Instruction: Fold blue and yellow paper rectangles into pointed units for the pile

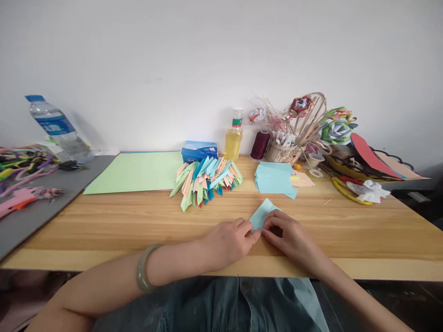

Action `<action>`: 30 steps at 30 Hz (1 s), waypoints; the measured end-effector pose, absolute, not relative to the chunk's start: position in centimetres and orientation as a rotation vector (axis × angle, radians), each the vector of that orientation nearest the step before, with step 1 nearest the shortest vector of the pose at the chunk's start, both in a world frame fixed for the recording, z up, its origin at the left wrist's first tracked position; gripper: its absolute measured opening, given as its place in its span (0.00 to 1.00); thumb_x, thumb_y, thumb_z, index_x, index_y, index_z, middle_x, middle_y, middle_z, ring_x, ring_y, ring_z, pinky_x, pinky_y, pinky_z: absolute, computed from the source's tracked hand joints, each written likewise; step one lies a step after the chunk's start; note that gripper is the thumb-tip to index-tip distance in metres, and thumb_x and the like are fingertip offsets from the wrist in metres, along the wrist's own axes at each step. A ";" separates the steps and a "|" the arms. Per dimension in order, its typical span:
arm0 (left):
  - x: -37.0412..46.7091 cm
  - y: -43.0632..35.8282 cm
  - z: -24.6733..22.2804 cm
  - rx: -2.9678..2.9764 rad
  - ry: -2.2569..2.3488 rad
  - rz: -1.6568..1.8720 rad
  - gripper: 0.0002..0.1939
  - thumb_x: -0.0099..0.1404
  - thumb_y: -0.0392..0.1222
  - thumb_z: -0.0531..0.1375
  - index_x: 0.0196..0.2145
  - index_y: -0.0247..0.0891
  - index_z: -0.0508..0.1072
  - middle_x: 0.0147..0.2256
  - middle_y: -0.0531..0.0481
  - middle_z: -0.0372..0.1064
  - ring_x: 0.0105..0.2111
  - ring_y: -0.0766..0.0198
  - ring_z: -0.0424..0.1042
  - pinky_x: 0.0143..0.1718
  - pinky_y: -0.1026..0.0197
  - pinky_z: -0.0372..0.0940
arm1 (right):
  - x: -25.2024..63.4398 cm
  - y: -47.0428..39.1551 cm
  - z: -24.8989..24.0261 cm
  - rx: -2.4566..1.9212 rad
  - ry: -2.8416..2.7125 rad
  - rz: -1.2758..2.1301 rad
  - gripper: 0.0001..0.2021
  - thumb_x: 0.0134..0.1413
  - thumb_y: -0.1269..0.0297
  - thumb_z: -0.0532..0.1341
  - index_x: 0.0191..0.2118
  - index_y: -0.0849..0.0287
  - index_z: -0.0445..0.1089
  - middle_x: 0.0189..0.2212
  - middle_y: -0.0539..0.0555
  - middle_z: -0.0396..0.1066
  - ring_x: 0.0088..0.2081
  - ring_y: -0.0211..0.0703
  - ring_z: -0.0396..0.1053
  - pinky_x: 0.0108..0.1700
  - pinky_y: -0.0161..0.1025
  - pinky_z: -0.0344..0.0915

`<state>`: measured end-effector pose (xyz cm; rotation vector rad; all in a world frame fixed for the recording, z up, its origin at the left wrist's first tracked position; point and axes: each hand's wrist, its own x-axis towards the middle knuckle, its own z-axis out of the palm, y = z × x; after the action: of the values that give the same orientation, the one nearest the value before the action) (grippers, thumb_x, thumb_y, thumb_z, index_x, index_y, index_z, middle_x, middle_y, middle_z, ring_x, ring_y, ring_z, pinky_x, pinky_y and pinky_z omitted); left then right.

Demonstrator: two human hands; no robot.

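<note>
Near the table's front edge, both hands grip a small piece of light blue paper [260, 215], which looks folded. My left hand [231, 243] pinches its lower left edge, fingers curled. The thumb and fingers of my right hand [290, 234] close on its lower right side, and the two thumbs nearly meet. Part of the paper is hidden beneath the fingers. Beyond my right hand lies a stack of light blue paper pieces [275, 177]. Farther left is a pile of folded paper strips [207, 180] in green, peach, blue and red.
Large green sheets [138, 172] lie left. A tissue pack [200, 150], a bottle of yellow liquid [234, 138] and a thread spool [260, 145] stand by the wall. A basket with paper flowers [284, 151] is at right. At left are a water bottle [57, 127] and pink glue gun [26, 199].
</note>
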<state>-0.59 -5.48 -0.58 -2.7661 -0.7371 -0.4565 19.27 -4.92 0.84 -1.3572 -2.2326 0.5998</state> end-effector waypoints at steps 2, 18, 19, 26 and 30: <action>-0.4 -5.5 -0.9 -2.737 -0.739 -0.479 0.10 0.68 0.32 0.47 0.44 0.31 0.66 0.30 0.48 0.63 0.31 0.62 0.64 0.27 0.62 0.63 | 19.3 -4.9 0.8 -1.370 -2.235 0.602 0.10 0.54 0.65 0.53 0.23 0.58 0.63 0.28 0.54 0.66 0.29 0.41 0.65 0.31 0.39 0.62; -0.3 -5.6 -0.7 -2.805 -0.799 -0.340 0.10 0.68 0.32 0.47 0.36 0.32 0.67 0.32 0.47 0.62 0.34 0.59 0.65 0.30 0.61 0.61 | 19.2 -5.0 0.5 -1.377 -2.184 0.510 0.06 0.52 0.66 0.56 0.26 0.57 0.61 0.26 0.52 0.63 0.26 0.40 0.63 0.27 0.38 0.61; -0.3 -5.6 -0.7 -2.810 -0.800 -0.339 0.10 0.68 0.32 0.47 0.36 0.32 0.67 0.32 0.46 0.62 0.34 0.59 0.65 0.30 0.61 0.61 | 19.3 -5.1 0.5 -1.364 -2.177 0.517 0.05 0.53 0.66 0.56 0.28 0.57 0.61 0.27 0.52 0.63 0.26 0.39 0.63 0.27 0.38 0.62; -0.3 -5.2 -1.4 -2.818 -0.824 -0.384 0.11 0.69 0.34 0.46 0.35 0.33 0.68 0.32 0.47 0.63 0.33 0.60 0.64 0.28 0.62 0.60 | 20.4 -5.1 0.7 -1.223 -2.301 0.478 0.08 0.57 0.68 0.52 0.33 0.57 0.67 0.36 0.56 0.65 0.34 0.42 0.67 0.35 0.39 0.66; -0.7 -4.5 -0.9 -2.840 -0.823 -0.425 0.13 0.70 0.36 0.46 0.35 0.33 0.69 0.33 0.47 0.63 0.34 0.61 0.64 0.30 0.62 0.60 | 21.9 -5.2 0.5 -1.048 -2.435 0.277 0.14 0.59 0.71 0.49 0.40 0.53 0.71 0.41 0.58 0.67 0.41 0.45 0.66 0.41 0.43 0.66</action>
<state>-0.74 -4.47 -0.92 -2.8397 -0.8228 -0.4247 21.88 -5.22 0.47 -1.0480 -2.4348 0.2768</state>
